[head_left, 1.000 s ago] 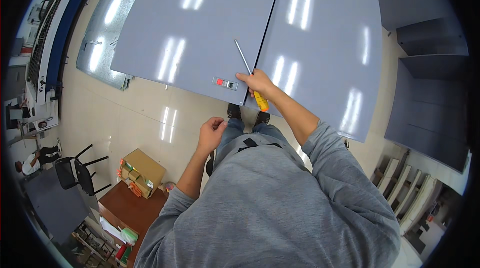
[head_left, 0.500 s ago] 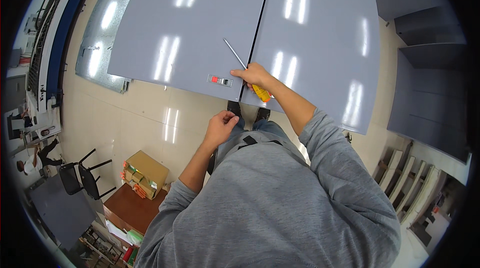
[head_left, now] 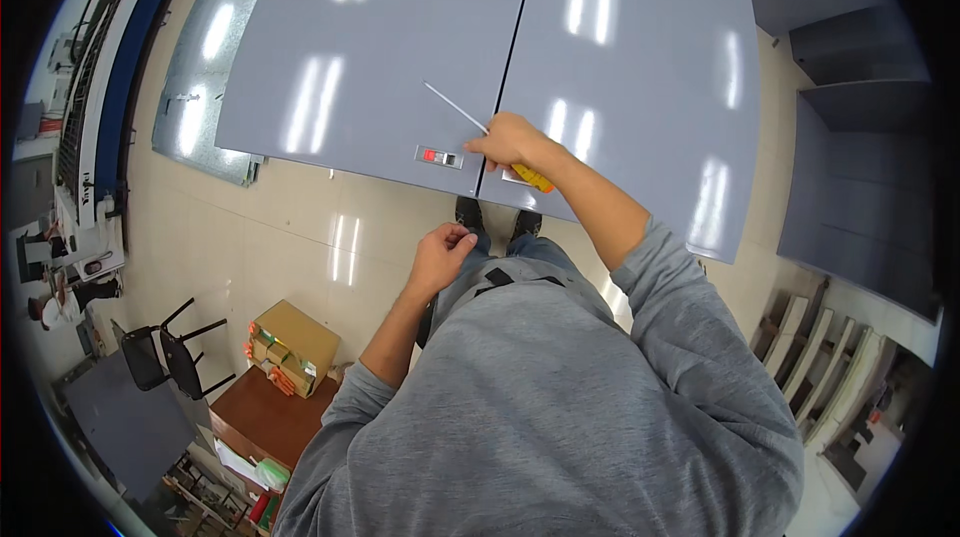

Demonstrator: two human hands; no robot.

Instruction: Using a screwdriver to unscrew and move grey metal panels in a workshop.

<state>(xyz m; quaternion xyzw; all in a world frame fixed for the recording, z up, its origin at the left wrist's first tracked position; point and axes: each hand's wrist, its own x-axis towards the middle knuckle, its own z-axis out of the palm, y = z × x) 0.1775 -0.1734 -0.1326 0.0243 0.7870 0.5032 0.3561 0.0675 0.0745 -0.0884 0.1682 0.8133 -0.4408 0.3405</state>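
A screwdriver with a yellow handle [head_left: 533,178] is gripped in my right hand [head_left: 511,141]. Its thin metal shaft points forward and left over the left grey metal door [head_left: 400,47]. The fingertips of this hand are close to a small silver latch plate with a red part [head_left: 438,157], set near the door's near edge. Beside it, across a dark gap, lies the right grey door [head_left: 650,107]. My left hand [head_left: 443,257] is held low in front of my body, its fingers curled and closed; whatever they may hold is hidden.
An open cardboard box [head_left: 295,339] with orange gloves stands on a brown table [head_left: 255,417] at lower left. Nearby are black chairs [head_left: 165,357]. A grey metal cabinet shell [head_left: 860,187] stands at right, and a shiny metal sheet [head_left: 210,87] at left.
My right hand has shifted slightly forward with the screwdriver, whose tip has swung left. Light reflections on the left door have slid left. My left hand stays put.
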